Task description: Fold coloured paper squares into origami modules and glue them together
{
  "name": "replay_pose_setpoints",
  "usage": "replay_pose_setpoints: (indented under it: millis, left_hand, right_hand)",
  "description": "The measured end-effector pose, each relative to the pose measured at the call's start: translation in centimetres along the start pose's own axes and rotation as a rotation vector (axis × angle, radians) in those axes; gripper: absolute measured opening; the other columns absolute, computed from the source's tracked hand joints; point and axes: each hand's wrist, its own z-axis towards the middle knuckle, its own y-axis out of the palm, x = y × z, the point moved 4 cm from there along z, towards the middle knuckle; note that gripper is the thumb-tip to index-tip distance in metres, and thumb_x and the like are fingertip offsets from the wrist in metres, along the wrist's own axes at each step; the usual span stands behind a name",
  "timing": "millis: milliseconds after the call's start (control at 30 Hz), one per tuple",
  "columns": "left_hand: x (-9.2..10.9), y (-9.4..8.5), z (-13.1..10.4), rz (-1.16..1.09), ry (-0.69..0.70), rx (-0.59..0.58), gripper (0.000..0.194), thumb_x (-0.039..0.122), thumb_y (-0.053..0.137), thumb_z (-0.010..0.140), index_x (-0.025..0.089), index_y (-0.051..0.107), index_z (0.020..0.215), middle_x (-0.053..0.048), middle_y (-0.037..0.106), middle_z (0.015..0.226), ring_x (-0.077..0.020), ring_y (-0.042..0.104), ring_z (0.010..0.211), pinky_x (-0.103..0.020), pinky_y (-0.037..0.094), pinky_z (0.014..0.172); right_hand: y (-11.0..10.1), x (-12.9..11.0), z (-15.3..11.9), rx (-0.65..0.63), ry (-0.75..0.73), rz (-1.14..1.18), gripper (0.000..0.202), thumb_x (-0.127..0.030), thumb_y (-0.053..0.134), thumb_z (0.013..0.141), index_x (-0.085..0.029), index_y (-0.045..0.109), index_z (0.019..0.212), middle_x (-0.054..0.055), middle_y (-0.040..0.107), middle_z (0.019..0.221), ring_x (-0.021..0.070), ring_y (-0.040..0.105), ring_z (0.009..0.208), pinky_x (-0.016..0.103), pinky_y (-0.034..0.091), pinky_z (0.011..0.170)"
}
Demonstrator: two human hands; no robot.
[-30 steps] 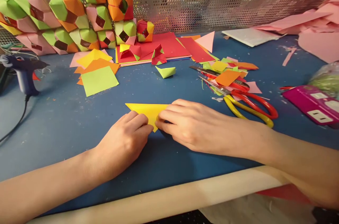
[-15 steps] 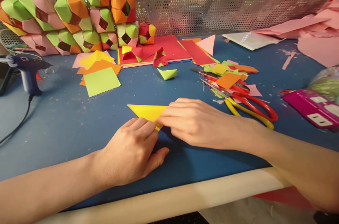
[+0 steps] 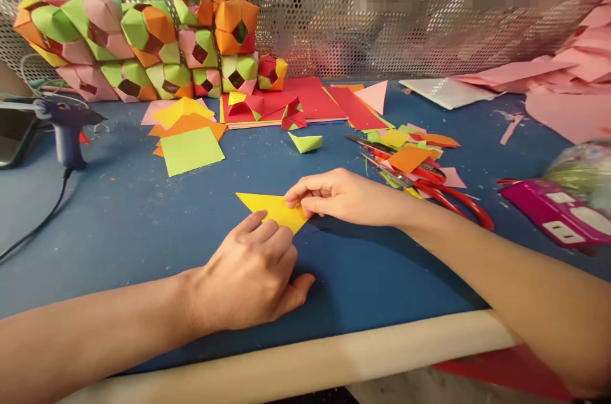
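A folded yellow paper [image 3: 286,216], triangular in outline, lies flat on the blue table. My left hand [image 3: 251,273] presses on its near left edge with curled fingers, the thumb sticking out to the right over the tabletop. At the paper's right end, my right hand [image 3: 341,197] pinches the corner between thumb and fingers. Part of the paper is hidden under my fingertips. Beyond it sits a small folded green paper piece [image 3: 306,142], and near that a folded red one [image 3: 293,114].
Stacked paper modules [image 3: 153,35] stand at the back left. Left are a glue gun [image 3: 69,130] and square sheets with a green one [image 3: 193,153] on top. Red-handled scissors [image 3: 453,197] lie among paper scraps. A magenta power strip [image 3: 554,210] is at right.
My right hand has lifted its flat fingers from the paper's top edge into a pinch at the right corner. My left hand stays pressed on the paper. The view has shifted slightly.
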Motion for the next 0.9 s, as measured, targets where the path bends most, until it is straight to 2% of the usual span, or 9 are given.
replay_pose_setpoints:
  millis: [167, 233, 333, 400, 467, 567, 700, 800, 900]
  left_hand:
    - [0.1, 0.0, 0.1, -0.016, 0.015, 0.003, 0.031, 0.032, 0.043, 0.085, 0.014, 0.056, 0.063, -0.007, 0.053, 0.066, -0.0186, 0.050, 0.061, -0.033, 0.047, 0.057]
    - [0.1, 0.0, 0.1, -0.013, 0.018, 0.005, 0.032, 0.033, 0.043, 0.086, 0.014, 0.055, 0.063, -0.006, 0.053, 0.065, -0.0184, 0.049, 0.061, -0.032, 0.047, 0.055]
    - [0.0, 0.1, 0.1, -0.007, 0.013, 0.000, 0.032, 0.033, 0.042, 0.086, 0.014, 0.055, 0.063, -0.006, 0.053, 0.065, -0.0185, 0.049, 0.061, -0.032, 0.047, 0.055]
    - [0.0, 0.1, 0.1, -0.006, 0.013, -0.001, 0.032, 0.033, 0.042, 0.086, 0.014, 0.055, 0.063, -0.006, 0.053, 0.066, -0.0186, 0.050, 0.061, -0.032, 0.047, 0.056]
    - [0.0, 0.1, 0.1, -0.002, 0.016, -0.006, 0.032, 0.033, 0.042, 0.086, 0.015, 0.055, 0.064, -0.006, 0.053, 0.066, -0.0186, 0.050, 0.061, -0.032, 0.047, 0.055]
    - [0.0, 0.1, 0.1, 0.009, 0.018, -0.023, 0.032, 0.033, 0.042, 0.087, 0.015, 0.055, 0.064, -0.006, 0.054, 0.067, -0.0185, 0.050, 0.061, -0.031, 0.046, 0.053]
    - [0.0, 0.0, 0.1, 0.015, 0.019, -0.023, 0.033, 0.033, 0.041, 0.088, 0.015, 0.055, 0.064, -0.006, 0.053, 0.067, -0.0182, 0.049, 0.061, -0.031, 0.045, 0.052]
    - [0.0, 0.1, 0.1, 0.023, 0.022, -0.025, 0.033, 0.033, 0.040, 0.088, 0.015, 0.055, 0.065, -0.006, 0.052, 0.067, -0.0183, 0.048, 0.062, -0.031, 0.045, 0.053]
    - [0.1, 0.2, 0.1, 0.028, 0.025, -0.021, 0.032, 0.033, 0.041, 0.087, 0.015, 0.055, 0.065, -0.006, 0.053, 0.068, -0.0188, 0.049, 0.062, -0.031, 0.044, 0.053]
  right_hand:
    - [-2.0, 0.5, -0.6, -0.053, 0.114, -0.102, 0.022, -0.019, 0.048, 0.079, -0.014, 0.068, 0.088, 0.003, 0.066, 0.072, 0.0111, 0.059, 0.062, 0.023, 0.046, 0.055]
    - [-2.3, 0.2, -0.8, 0.046, 0.092, -0.058, 0.019, -0.018, 0.051, 0.078, -0.014, 0.068, 0.085, 0.003, 0.067, 0.073, 0.0112, 0.059, 0.063, 0.025, 0.047, 0.057]
    - [-1.6, -0.5, -0.6, 0.242, -0.067, 0.290, 0.018, -0.018, 0.054, 0.078, -0.013, 0.065, 0.091, 0.007, 0.068, 0.090, 0.0134, 0.063, 0.078, 0.028, 0.051, 0.070]
    - [-0.1, -0.5, 0.0, 0.145, -0.093, 0.524, 0.019, -0.016, 0.054, 0.078, -0.012, 0.063, 0.094, 0.008, 0.068, 0.097, 0.0150, 0.064, 0.090, 0.031, 0.051, 0.080]
    - [0.8, 0.0, 0.6, -0.008, 0.014, 0.608, 0.017, -0.010, 0.052, 0.077, -0.010, 0.063, 0.090, 0.008, 0.069, 0.090, 0.0147, 0.066, 0.087, 0.032, 0.051, 0.082]
    - [-0.1, 1.4, 0.9, -0.098, 0.172, 0.569, 0.018, -0.004, 0.048, 0.073, -0.008, 0.064, 0.079, 0.008, 0.070, 0.077, 0.0144, 0.068, 0.075, 0.030, 0.053, 0.077]
    - [-2.9, 3.0, 0.6, -0.134, 0.253, 0.407, 0.021, -0.004, 0.045, 0.072, -0.009, 0.065, 0.075, 0.007, 0.070, 0.072, 0.0131, 0.067, 0.068, 0.025, 0.053, 0.068]
    - [-4.4, 3.1, 0.0, -0.104, 0.207, 0.217, 0.019, -0.008, 0.048, 0.074, -0.011, 0.066, 0.074, 0.005, 0.069, 0.070, 0.0107, 0.064, 0.062, 0.022, 0.052, 0.061]
    - [-4.7, 1.9, -0.5, 0.018, 0.083, 0.178, 0.016, -0.012, 0.051, 0.076, -0.013, 0.067, 0.076, 0.003, 0.068, 0.071, 0.0101, 0.063, 0.063, 0.020, 0.050, 0.058]
